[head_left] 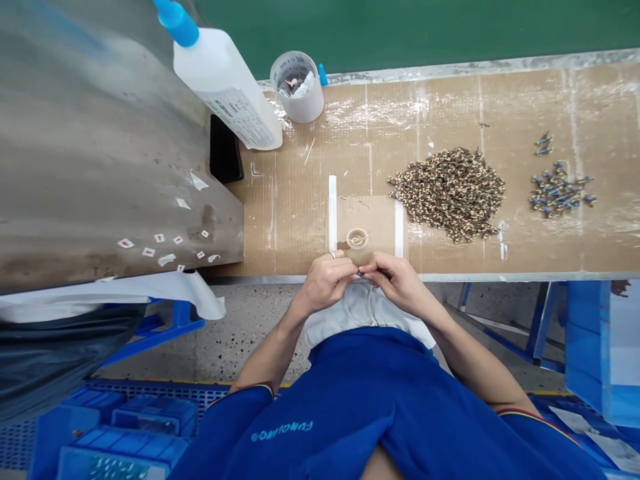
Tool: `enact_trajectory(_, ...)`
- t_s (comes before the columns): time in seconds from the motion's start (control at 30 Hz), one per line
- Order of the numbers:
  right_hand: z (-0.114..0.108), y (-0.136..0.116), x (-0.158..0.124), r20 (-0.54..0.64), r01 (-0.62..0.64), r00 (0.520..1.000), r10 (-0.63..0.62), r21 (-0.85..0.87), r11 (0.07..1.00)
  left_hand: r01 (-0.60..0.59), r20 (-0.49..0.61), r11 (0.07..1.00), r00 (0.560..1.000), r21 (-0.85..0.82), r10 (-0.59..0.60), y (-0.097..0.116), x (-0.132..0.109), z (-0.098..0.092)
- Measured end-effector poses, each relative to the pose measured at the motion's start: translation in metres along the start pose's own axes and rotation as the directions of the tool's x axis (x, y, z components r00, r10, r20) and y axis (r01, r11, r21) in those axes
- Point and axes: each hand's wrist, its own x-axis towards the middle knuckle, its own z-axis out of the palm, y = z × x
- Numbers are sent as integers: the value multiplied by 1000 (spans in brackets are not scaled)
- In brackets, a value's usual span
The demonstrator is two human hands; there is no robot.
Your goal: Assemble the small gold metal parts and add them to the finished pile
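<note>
My left hand (pixel 327 280) and my right hand (pixel 395 280) meet at the table's front edge, with their fingertips pinched together. Between them is a small dark part with blue on it (pixel 360 273), mostly covered by the fingers. Just beyond the fingers sits a small round clear dish (pixel 357 239) with a thin pale stick or wire in it. It stands on a cardboard piece (pixel 377 217) edged by white strips. To the right lies a big heap of small brown and cream parts (pixel 453 193). Farther right is a smaller group of blue-tipped parts (pixel 560 191).
A large white bottle with a blue cap (pixel 233 90), a plastic cup with scraps (pixel 299 90) and a black phone-like object (pixel 225 150) stand at the back left. A thin stick (pixel 309 152) lies nearby. A metal housing (pixel 125 153) bounds the left; blue bins (pixel 120 433) sit below.
</note>
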Motion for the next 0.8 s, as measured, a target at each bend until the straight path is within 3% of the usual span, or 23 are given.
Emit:
enact_trajectory(0.23,0,0,1,1,-2,1000,2,-19,1000,76,115,997,990,23,-78,2,2,-4)
enact_trajectory(0.53,5,6,1,-47,-182,976,214,367,912,131,13,990,991,-54,-131,2,6,-3)
enact_trajectory(0.67,6,6,2,-59,-161,980,192,343,925,125,-7,991,992,-50,-126,1,5,-1)
enact_trajectory(0.8,6,8,1,-62,-114,990,130,209,971,79,-30,996,996,-40,-80,-2,4,0)
